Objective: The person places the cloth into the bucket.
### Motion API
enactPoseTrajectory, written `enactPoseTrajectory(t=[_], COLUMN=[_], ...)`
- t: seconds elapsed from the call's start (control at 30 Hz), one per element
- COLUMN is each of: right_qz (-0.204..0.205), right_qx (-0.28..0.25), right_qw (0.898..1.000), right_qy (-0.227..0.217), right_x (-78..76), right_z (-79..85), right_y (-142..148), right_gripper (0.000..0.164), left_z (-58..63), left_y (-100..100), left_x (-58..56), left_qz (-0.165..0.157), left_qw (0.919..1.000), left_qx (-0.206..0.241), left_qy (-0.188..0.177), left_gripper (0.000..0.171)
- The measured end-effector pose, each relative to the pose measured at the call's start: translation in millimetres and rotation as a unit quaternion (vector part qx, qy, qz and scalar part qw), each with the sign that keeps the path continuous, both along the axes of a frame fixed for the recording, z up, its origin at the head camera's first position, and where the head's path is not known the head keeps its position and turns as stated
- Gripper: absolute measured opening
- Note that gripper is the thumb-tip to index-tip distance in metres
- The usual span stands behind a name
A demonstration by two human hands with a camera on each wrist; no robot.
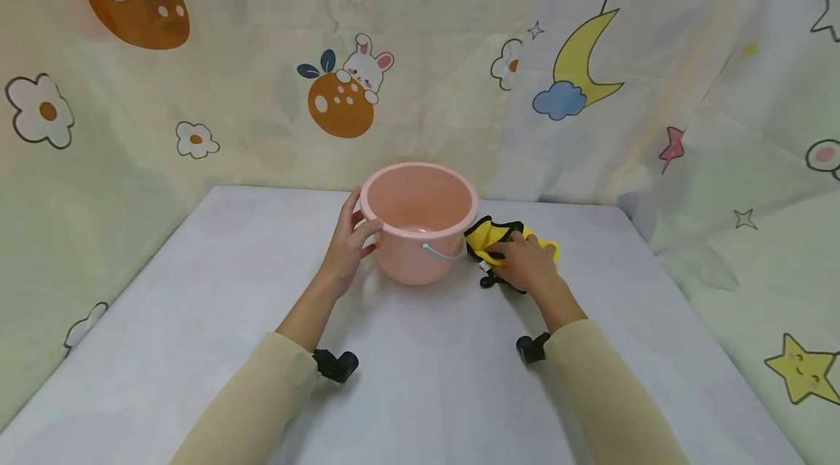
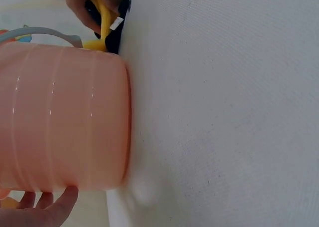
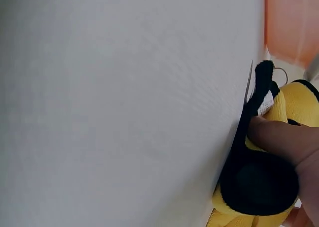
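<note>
Left hand (image 1: pixel 344 246) clamps the pink bucket (image 1: pixel 412 261), upright on the table (image 1: pixel 420 377), mouth up, axis vertical; right hand (image 1: pixel 528 262) pinches the yellow-and-black fabric item (image 1: pixel 487 235) just beside it, long axis unclear beneath the hand.

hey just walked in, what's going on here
A person is working at a white table with both hands. The left hand holds the left side of a pink bucket, which stands upright on the table with its handle hanging down. The right hand grips a yellow and black fabric item with a white tag; that item is on the table just right of the bucket, not inside it.
</note>
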State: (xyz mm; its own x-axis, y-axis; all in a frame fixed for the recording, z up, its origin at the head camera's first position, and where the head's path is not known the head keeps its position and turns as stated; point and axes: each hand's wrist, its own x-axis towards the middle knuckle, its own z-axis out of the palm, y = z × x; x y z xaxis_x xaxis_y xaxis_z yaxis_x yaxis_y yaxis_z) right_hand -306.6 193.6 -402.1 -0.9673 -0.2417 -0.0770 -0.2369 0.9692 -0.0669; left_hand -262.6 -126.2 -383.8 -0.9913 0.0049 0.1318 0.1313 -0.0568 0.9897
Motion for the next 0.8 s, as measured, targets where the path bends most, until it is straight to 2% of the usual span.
enactPoseTrajectory(t=[0.33, 0.47, 0.6, 0.8], right_qz=[0.014, 0.017, 0.011, -0.001], right_qx=[-0.036, -0.051, -0.084, -0.141], right_qw=[0.999, 0.998, 0.994, 0.986], right_qy=[0.015, 0.037, 0.066, 0.088], right_x=[-3.4, -2.4, 1.5, 4.5], right_z=[-1.6, -3.5, -4.6, -5.0], right_y=[2.6, 4.2, 9.3, 21.6], right_gripper=[0.039, 0.038, 0.039, 0.038], left_z=[2.5, 2.4, 0.9, 0.6], left_y=[-1.7, -2.1, -2.0, -0.3], left_x=[0.5, 1.7, 1.3, -0.2], left_qz=[0.009, 0.007, 0.000, -0.003], left_qw=[1.0000, 1.0000, 1.0000, 1.0000], left_qx=[-0.001, 0.002, 0.004, 0.003], left_qy=[-0.002, -0.004, -0.004, 0.003], left_gripper=[0.078, 0.078, 0.078, 0.077])
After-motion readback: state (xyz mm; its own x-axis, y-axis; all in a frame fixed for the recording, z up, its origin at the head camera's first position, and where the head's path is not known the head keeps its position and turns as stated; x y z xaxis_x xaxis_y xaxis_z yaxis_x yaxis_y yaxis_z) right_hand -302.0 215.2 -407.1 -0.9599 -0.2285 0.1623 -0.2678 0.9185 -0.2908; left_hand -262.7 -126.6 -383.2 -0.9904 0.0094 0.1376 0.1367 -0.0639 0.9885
